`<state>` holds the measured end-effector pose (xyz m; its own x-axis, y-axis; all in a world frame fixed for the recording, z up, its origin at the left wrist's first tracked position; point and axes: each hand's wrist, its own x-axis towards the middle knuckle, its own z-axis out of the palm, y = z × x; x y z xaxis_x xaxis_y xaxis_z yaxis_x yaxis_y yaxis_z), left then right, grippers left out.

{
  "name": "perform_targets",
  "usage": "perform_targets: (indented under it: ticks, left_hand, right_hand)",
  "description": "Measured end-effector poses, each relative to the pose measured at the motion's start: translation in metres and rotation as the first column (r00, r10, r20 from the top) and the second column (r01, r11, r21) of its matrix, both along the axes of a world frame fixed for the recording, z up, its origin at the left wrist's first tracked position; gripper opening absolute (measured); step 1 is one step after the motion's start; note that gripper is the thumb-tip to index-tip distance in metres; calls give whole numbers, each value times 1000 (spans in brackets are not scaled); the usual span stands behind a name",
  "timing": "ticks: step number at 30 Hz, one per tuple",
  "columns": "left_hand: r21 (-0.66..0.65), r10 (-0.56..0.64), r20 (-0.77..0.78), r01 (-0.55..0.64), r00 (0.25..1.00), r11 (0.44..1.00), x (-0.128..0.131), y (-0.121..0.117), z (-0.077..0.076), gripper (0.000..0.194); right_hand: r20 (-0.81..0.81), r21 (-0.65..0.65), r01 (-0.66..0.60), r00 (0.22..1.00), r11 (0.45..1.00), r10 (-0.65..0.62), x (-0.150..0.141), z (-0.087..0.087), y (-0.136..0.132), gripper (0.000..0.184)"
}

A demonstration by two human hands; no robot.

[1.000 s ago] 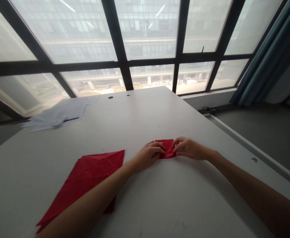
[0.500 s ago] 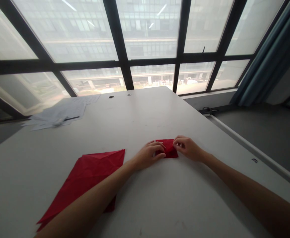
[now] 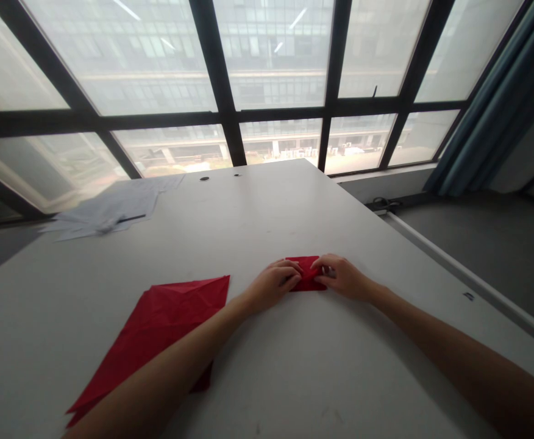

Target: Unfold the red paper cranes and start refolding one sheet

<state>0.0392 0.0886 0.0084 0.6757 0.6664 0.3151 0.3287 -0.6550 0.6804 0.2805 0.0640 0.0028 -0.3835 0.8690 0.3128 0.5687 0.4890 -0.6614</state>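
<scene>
A small red folded piece (image 3: 307, 283), paper or thin cloth, lies flat on the white table (image 3: 267, 366) in front of me. My left hand (image 3: 277, 283) is at its left side, fingers bent over the edge and pressing it, thumb close to the fingertips. From the right, my right hand (image 3: 341, 277) has thumb and forefinger drawn together on the piece near its middle, pinching a bit of it. Under my left forearm rests a larger red folded sheet (image 3: 157, 323) of the same look, partly covered by the arm.
White papers (image 3: 111, 204) with a dark pen-like stick (image 3: 132, 217) lie at the table's far left. Windows (image 3: 276, 55) rise behind the table, and a blue curtain (image 3: 491, 103) hangs at the right. A white rail (image 3: 459, 268) runs alongside the right edge.
My right hand's fingers have moved left, from the piece's right edge toward its middle. My left thumb has drawn in closer to the fingers. The larger red sheet stays put.
</scene>
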Motion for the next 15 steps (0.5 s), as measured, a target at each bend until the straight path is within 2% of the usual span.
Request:
perform_targets:
  ticks: [3, 10, 12, 15]
  left_hand:
    - [-44, 49, 0, -49, 999, 998, -2, 1, 2, 30]
    - [0, -54, -40, 54, 998, 999, -3, 1, 2, 17]
    - [9, -62, -37, 62, 997, 998, -3, 0, 3, 16]
    - [22, -69, -37, 70, 997, 997, -2, -2, 6, 15]
  right_hand:
    - [0, 11, -13, 1000, 1000, 13, 2, 2, 0, 9]
    - [17, 56, -177, 984, 983, 176, 10, 10, 1, 19]
    - [17, 54, -175, 985, 983, 174, 10, 11, 0, 18]
    - [22, 46, -109, 994, 993, 108, 7, 9, 1, 14]
